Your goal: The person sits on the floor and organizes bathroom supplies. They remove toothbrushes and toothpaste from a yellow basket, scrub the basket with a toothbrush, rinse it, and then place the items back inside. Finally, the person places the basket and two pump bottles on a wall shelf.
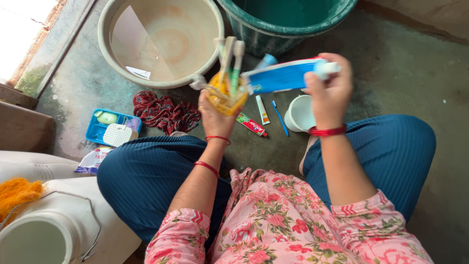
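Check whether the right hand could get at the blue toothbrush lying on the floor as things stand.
Probably not freely: the right hand is closed around a blue and white tube. The blue toothbrush lies uncovered on the floor below it, beside the white cup, so the path looks clear, but the fingers are occupied.

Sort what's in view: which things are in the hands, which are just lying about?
In hand:
left hand: yellow holder with toothbrushes
right hand: blue toothpaste tube

Lying about:
small tubes
blue toothbrush
white cup
soap tray
red cloth
two tubs
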